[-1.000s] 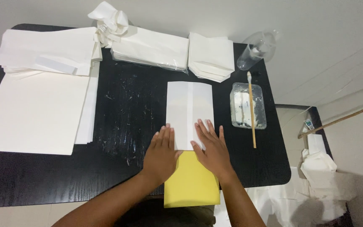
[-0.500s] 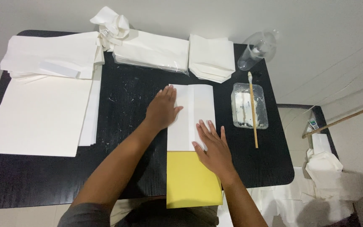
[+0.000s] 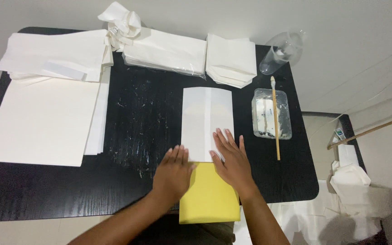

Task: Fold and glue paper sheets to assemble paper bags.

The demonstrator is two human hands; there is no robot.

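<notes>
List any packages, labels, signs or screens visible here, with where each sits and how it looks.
Clear plastic-wrapped pack of white paper: far edge of the black table, flat, rectangular.
Clear plastic tray: right of the folded white sheet, shallow, whitish paste inside, a stick across it.
Small box or label: off the table, at right, white with green; too small to tell.
No signs or screens.

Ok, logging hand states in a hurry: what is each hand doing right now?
Left hand: open, flat at the lower edge of the folded white paper, holding nothing.
Right hand: open, pressed flat on that paper.
</notes>
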